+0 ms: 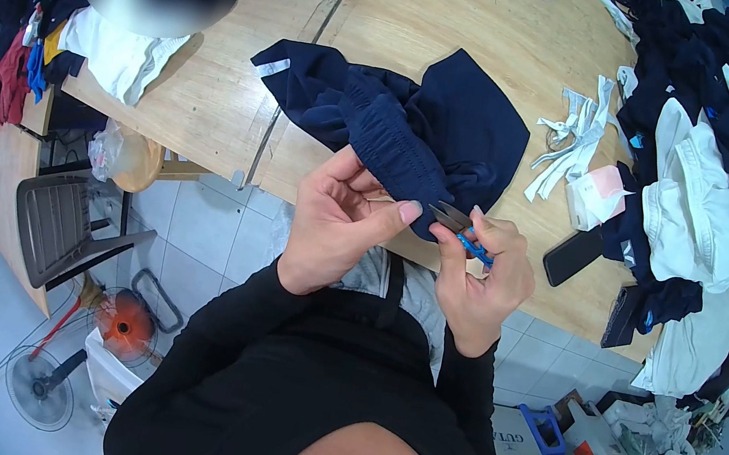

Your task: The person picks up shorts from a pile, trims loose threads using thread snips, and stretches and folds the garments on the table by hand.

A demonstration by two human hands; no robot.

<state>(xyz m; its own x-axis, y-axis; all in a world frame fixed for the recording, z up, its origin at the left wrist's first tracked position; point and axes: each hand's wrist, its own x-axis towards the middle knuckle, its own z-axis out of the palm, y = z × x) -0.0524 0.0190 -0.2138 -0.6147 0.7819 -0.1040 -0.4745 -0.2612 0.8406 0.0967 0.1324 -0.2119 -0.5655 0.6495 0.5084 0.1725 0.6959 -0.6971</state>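
Observation:
Navy shorts with a gathered elastic waistband lie on the wooden table, the waistband side drawn toward me. My left hand pinches the near edge of the waistband between thumb and fingers. In my right hand is a pair of small thread snips with blue handles, its blades pointing left at the fabric edge beside my left thumb. Whether the blades touch a thread is too small to tell. A white label shows at the far left corner of the shorts.
White fabric strips, a pink-and-white packet and a black phone lie on the right. Dark and white garments pile beyond. A grey chair and fans stand lower left.

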